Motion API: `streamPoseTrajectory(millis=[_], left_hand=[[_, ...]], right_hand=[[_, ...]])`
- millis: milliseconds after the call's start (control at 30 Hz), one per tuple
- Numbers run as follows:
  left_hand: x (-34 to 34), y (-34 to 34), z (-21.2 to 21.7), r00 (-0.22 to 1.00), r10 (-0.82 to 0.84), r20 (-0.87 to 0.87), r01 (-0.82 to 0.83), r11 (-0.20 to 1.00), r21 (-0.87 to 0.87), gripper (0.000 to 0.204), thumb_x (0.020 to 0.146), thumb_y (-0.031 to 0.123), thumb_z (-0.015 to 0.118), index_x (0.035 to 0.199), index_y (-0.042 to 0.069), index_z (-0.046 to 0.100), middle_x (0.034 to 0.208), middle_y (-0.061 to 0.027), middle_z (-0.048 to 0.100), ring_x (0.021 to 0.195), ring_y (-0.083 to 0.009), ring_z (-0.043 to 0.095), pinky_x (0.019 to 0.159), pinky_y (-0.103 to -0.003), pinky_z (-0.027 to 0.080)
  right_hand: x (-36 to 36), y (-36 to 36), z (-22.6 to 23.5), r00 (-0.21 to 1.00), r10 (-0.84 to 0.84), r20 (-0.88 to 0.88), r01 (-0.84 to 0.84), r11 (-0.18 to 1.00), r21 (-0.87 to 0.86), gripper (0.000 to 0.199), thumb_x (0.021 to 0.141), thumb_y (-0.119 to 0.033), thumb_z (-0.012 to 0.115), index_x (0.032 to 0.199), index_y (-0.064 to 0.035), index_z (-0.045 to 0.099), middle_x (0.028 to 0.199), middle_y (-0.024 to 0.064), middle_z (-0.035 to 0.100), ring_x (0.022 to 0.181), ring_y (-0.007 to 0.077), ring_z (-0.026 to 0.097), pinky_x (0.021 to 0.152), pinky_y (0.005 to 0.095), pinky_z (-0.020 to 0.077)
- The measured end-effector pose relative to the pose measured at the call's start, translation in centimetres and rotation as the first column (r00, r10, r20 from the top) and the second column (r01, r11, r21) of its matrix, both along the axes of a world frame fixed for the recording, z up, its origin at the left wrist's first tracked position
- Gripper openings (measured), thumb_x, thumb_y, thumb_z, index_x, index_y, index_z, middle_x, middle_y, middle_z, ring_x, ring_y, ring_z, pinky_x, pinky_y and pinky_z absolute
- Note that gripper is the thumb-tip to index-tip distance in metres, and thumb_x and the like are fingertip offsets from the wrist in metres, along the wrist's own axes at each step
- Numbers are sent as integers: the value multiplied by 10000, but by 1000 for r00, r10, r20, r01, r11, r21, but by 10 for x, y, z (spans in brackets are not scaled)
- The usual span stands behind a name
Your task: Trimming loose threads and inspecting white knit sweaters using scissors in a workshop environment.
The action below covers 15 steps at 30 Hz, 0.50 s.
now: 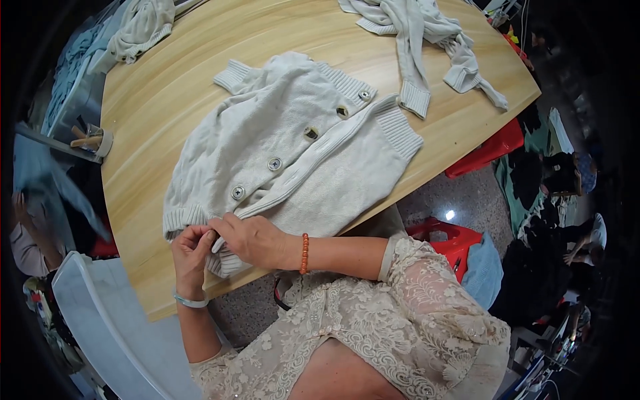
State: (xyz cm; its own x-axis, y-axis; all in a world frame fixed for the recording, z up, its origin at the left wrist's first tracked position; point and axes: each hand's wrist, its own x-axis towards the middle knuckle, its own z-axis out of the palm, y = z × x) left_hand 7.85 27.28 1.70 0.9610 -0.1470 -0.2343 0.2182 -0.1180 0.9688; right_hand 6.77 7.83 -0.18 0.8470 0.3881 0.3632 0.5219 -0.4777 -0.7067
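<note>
A cream knitted cardigan point(247, 127) with ribbed edges lies spread at a slant over the wooden table, its row of round dark-and-light buttons running up the front band. At its near left end, by the table's front edge, my left hand point(192, 259) pinches the front band's edge. My right hand point(257, 239) grips the same spot from the right, its fingers closed and meeting the left ones. What lies right between the fingertips is hidden. The closest visible button point(238, 193) sits just above my hands.
Other cream knits lie on the wooden table point(143, 127): one garment point(427, 40) at the far right, another point(142, 30) at the far left. A small holder with tools point(100, 141) stands at the left edge. A white bin point(110, 320) and a red stool point(447, 243) flank me.
</note>
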Motion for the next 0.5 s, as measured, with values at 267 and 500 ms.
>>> streamPoseTrajectory(millis=[267, 500], left_hand=[[-10, 0, 17, 987, -141, -74, 139, 990, -32, 290, 884, 20, 676, 1164, -39, 627, 1009, -39, 655, 902, -82, 595, 800, -238, 487], [-23, -16, 10, 919, -175, 354, 10, 907, 421, 235, 862, -47, 580, 1082, -37, 660, 920, -104, 661, 838, -151, 619, 756, -257, 487]], right_hand=[[10, -9, -7, 995, 93, 20, -93, 996, -7, 392, 771, -163, 683, 1095, -23, 513, 920, 175, 551, 769, 359, 641, 625, 428, 538], [15, -12, -8, 993, 109, -44, -108, 994, 25, 299, 815, -166, 655, 1056, -14, 564, 923, 176, 570, 836, 361, 622, 710, 422, 528]])
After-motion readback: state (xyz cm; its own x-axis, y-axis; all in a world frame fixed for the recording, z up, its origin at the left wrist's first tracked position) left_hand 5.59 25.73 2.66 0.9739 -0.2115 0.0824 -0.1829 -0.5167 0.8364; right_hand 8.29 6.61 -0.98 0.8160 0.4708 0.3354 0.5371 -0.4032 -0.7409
